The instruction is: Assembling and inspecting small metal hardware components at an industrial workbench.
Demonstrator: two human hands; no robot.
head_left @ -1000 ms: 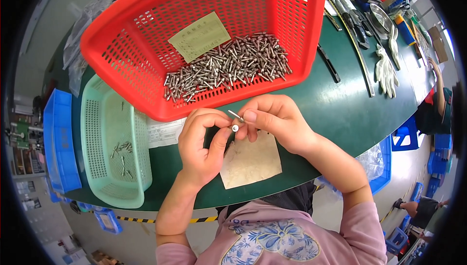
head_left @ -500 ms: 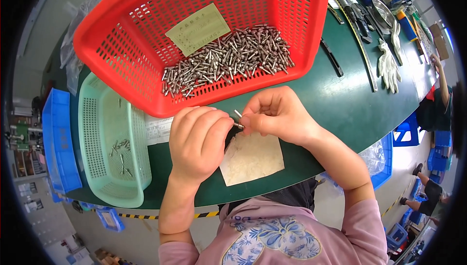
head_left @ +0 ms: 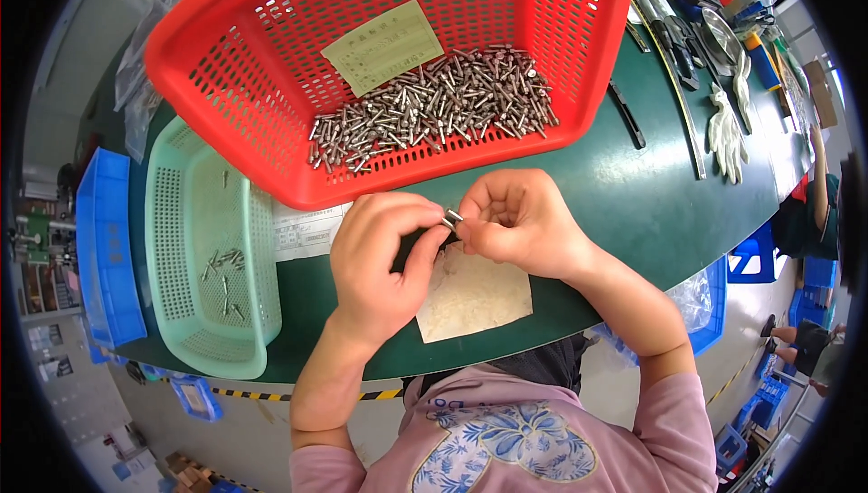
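Observation:
My left hand [head_left: 378, 258] and my right hand [head_left: 523, 226] meet above the table, just in front of the red basket [head_left: 298, 187]. Between their fingertips are small silvery metal pins [head_left: 454, 214], about two of them showing. My left thumb and fingers are pinched on one. The right thumb and forefinger close on another right beside it; the fingers partly cover both. Below the hands lies a worn cream sheet [head_left: 477, 298]. A large heap of similar metal pins [head_left: 443, 104] fills the bottom of the tilted red basket, beside a yellowish paper card [head_left: 383, 48].
At the left stands a pale green basket [head_left: 262, 312] with a few pins, beside a blue bin [head_left: 110, 249]. A printed paper [head_left: 306, 232] lies partly under the red basket. White gloves [head_left: 726, 136], a steel ruler [head_left: 684, 104] and a black-handled tool [head_left: 627, 115] lie at right.
My left fingers have shifted, and the thumb now shows apart from the palm. The pins have turned and sit closer together between the fingertips. The whole view has shifted slightly.

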